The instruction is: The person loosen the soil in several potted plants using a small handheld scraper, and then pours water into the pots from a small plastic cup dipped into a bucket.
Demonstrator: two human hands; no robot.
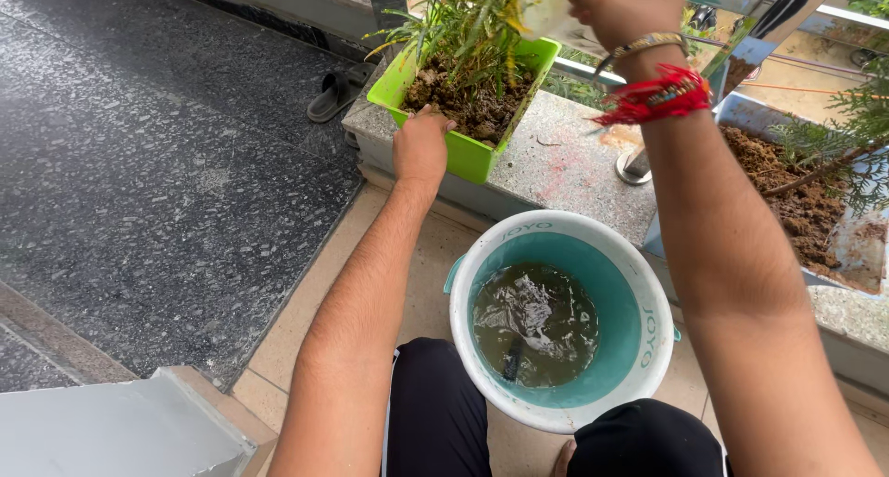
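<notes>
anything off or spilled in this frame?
Nothing spilled. The green planter sits at an angle on the stone ledge, left hand on its rim. The bucket holds murky water with something dark sunk in it.

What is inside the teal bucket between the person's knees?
The teal bucket holds murky brownish water, filling its lower part. A dark, slim object stands partly submerged; what it is cannot be told. The bucket's bottom is hidden by the cloudy water and reflections.
</notes>
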